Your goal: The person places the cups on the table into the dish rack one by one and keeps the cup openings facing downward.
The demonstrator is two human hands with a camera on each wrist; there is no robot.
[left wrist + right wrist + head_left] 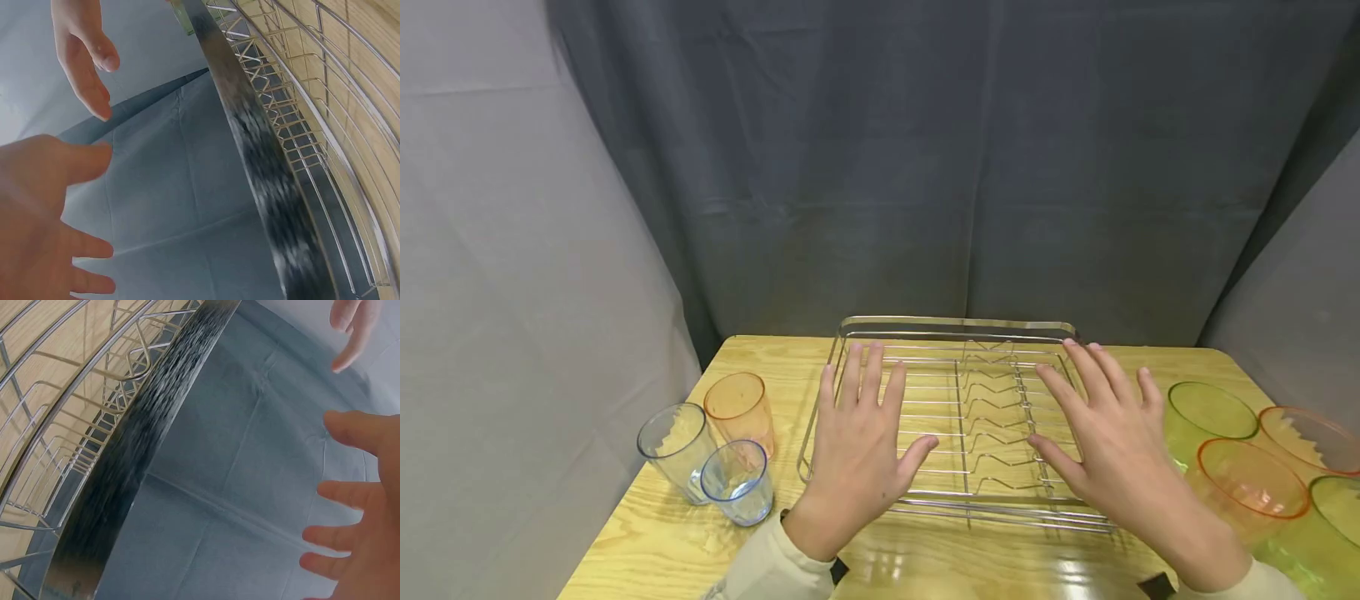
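Observation:
A metal wire dish rack [958, 322] stands on the wooden table, with a row of wavy wire dividers right of its middle. My left hand [859, 446] is over the rack's left part in the head view, palm down, fingers straight and spread. Over its right side, my right hand [1112, 442] has its fingers spread too, thumb toward the middle. Neither hand holds anything. In the left wrist view the left hand [40, 215] appears beside the rack's wires, and the right wrist view shows the right hand [369, 500] with fingers extended.
At the table's left are a clear cup [679, 454], an orange cup [748, 417] and a blue-rimmed cup [739, 492]. Several more stand at the right, among them a green cup [1206, 421] and an orange-rimmed cup [1251, 492]. Grey curtains [880, 167] hang behind the table.

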